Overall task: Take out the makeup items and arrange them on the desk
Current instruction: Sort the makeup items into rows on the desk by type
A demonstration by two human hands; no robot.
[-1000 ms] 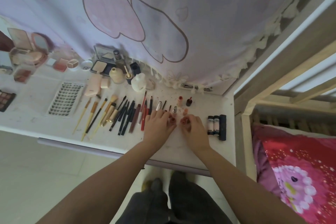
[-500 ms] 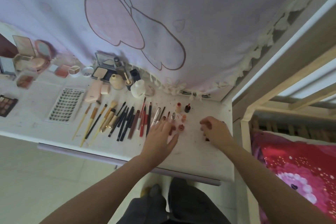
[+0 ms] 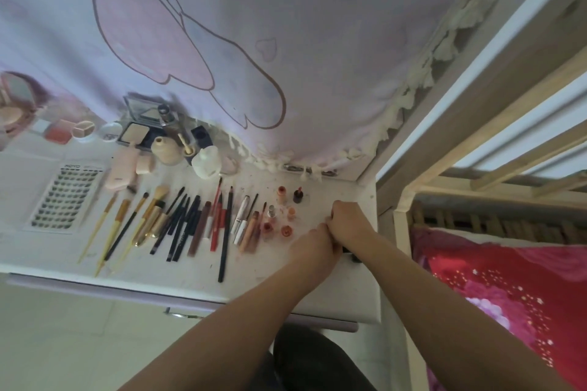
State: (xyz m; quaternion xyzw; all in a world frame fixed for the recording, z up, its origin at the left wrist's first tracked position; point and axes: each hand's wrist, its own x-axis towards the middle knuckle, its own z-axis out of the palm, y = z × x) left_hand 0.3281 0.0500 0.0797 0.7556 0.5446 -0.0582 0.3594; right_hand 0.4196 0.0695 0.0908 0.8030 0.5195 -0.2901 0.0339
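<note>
Both hands meet at the right end of the worktop (image 3: 197, 282). The left hand (image 3: 313, 246) and right hand (image 3: 347, 222) touch, fingers curled down over dark lipstick tubes (image 3: 351, 255), of which only a near end shows below the hands; whether either hand actually grips one cannot be told. The tubes' long axis seems to run toward the person. Left of the fingers lie small red pots (image 3: 276, 228), then brushes and pencils (image 3: 178, 225) in a row
</note>
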